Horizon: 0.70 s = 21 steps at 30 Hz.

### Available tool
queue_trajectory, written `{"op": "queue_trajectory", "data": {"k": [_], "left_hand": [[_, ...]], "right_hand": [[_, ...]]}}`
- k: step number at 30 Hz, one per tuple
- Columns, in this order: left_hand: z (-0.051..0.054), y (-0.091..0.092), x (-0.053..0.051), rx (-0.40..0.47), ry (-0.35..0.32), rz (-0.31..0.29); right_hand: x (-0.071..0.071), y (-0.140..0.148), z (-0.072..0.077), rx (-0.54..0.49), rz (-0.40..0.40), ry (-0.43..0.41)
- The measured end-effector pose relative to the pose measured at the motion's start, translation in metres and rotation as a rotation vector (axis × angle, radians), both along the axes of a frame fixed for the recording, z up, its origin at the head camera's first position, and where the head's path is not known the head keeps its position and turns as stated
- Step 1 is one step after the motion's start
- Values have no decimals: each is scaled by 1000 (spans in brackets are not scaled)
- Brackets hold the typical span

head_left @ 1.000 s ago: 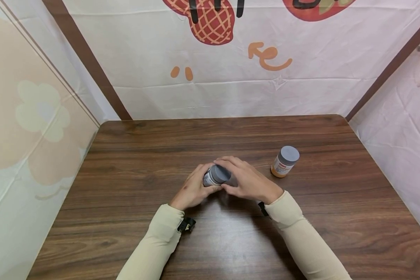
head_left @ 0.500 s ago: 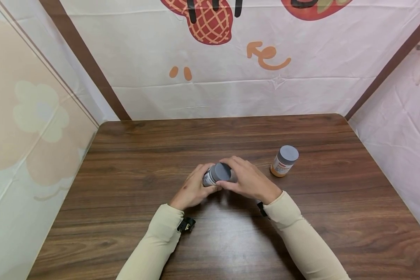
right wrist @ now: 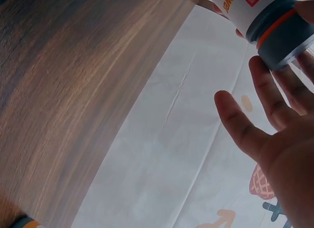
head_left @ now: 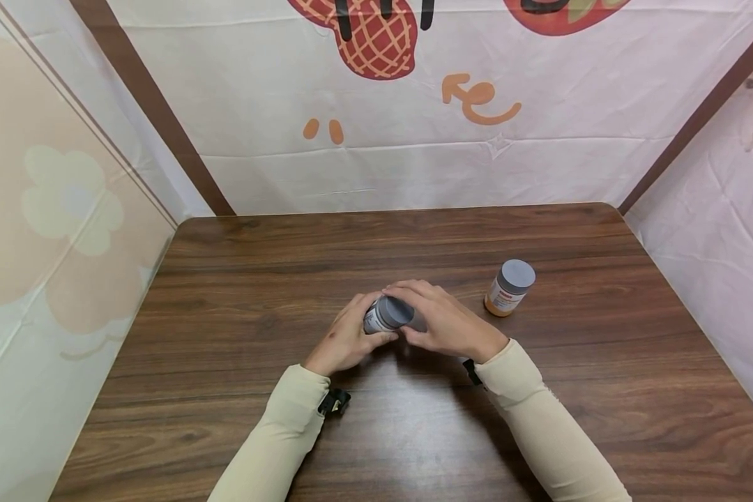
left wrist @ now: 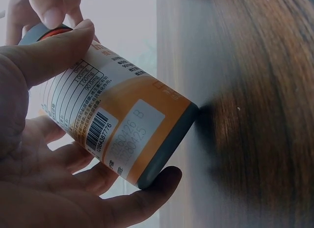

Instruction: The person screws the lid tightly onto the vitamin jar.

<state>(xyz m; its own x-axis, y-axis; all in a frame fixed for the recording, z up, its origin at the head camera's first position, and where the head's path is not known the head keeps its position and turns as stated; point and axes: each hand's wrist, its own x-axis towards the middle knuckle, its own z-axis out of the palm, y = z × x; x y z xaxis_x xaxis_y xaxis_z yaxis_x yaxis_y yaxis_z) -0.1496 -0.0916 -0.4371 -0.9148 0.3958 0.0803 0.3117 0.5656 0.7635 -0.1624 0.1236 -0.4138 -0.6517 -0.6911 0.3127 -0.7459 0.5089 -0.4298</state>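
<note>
A supplement bottle [head_left: 374, 321] with a white and orange label is tilted at mid-table. My left hand [head_left: 345, 340] grips its body, thumb on one side and fingers beneath; one fingertip touches the bottom edge in the left wrist view. My right hand [head_left: 445, 321] holds the dark grey lid [right wrist: 287, 39] between thumb and fingers, with the little finger away from it. An orange ring [right wrist: 275, 27] shows at the lid's edge. In the left wrist view, the label's barcode [left wrist: 99, 130] faces the camera, and the bottle's base lies close to the wooden surface.
A second bottle [head_left: 510, 288] with a grey lid stands upright to the right of my hands. The brown wooden table [head_left: 257, 279] meets a white printed cloth [head_left: 414, 174] at the back, with more cloth at both sides.
My right hand's fingers drew back over the lid half a second ago and now reach forward round it again. My left hand keeps its hold on the bottle, nearly still.
</note>
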Motion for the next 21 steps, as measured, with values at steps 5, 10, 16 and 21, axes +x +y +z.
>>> {"op": "queue_trajectory", "data": {"k": [5,10,16,21], "left_hand": [[0,0,0,-7,1,6],[0,0,0,-14,-4,13],[0,0,0,-13,0,4],[0,0,0,-8,16,-3]], "right_hand": [[0,-2,-1,11,-39,7],[1,-4,-1,30,-111,-4],[1,-3,0,52,-129,-10],[-1,0,2,23,-21,-1]]}}
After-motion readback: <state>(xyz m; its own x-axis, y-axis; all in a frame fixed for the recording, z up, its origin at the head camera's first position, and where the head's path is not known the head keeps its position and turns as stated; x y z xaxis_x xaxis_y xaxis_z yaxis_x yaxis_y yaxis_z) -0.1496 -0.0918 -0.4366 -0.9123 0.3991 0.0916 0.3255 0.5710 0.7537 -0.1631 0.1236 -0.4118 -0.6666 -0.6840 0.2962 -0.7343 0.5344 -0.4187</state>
